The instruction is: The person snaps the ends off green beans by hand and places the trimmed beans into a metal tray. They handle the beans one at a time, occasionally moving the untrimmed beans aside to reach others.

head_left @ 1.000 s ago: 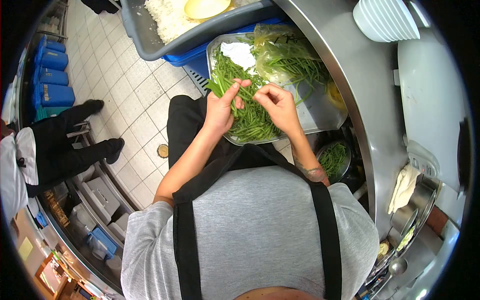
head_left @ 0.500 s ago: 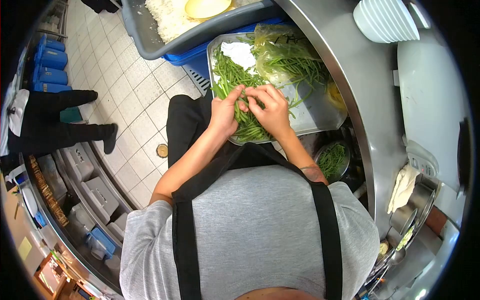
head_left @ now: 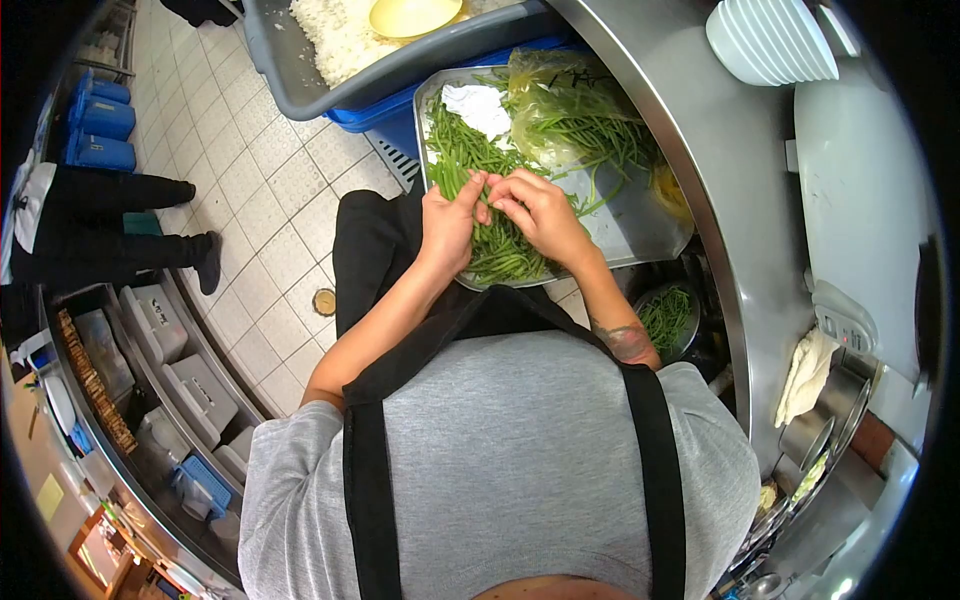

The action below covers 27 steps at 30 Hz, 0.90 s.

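Note:
A metal tray (head_left: 640, 228) lies before me, its left side heaped with long green beans (head_left: 455, 140). Over the heap, my left hand (head_left: 450, 228) is closed on green beans, thumb and fingertips pinched together. My right hand (head_left: 543, 215) meets it fingertip to fingertip, also pinched at the beans; the exact piece between its fingers is too small to make out clearly. Behind my hands, a yellowish clear plastic bag (head_left: 540, 85) holds more beans, and crumpled white paper (head_left: 477, 108) rests beside it. Below right, a metal bowl (head_left: 688, 345) contains green beans, partly hidden by my forearm.
A grey tub (head_left: 300, 105) of rice with a yellow scoop (head_left: 415, 15) stands beyond the tray. The steel counter (head_left: 715, 180) curves along my right, with stacked white bowls (head_left: 770, 40). At left, a person in black trousers (head_left: 100, 225) stands on the tiled floor.
My right hand has shifted slightly, its fingers curling closer to my left fingertips, and its forearm has swung a little. The person at left has moved a foot.

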Motion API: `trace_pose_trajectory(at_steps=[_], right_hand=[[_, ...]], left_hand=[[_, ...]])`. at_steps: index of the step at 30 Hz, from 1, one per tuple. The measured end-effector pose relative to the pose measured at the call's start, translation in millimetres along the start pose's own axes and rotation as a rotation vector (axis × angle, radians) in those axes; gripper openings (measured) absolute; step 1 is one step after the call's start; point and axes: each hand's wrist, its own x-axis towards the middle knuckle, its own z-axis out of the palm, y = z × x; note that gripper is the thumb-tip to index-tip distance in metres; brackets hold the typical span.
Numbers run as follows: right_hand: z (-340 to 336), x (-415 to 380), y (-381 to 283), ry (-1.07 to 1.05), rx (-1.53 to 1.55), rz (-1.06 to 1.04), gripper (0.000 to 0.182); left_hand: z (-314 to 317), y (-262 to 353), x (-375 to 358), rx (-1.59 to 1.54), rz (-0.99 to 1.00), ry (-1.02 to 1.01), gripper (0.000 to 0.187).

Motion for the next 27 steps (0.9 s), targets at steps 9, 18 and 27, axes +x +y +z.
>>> trace_pose_trajectory(at_steps=[9,18,27], right_hand=[[-1.6,-28.0,17.2,-0.164,-0.015,0.186,0.011],[-55.2,-61.4,74.4,0.080,-0.408,0.484,0.022],[-45.8,-63.7,64.7,0.152,-0.218,0.470,0.011]], left_hand=[[-9.0,13.7,7.7,0.051,0.032,-0.020,0.014],[-8.4,9.7,-0.9,0.129,-0.247,-0.124,0.017],[-2.1,12.1,-2.3,0.132,-0.309,-0.200,0.020]])
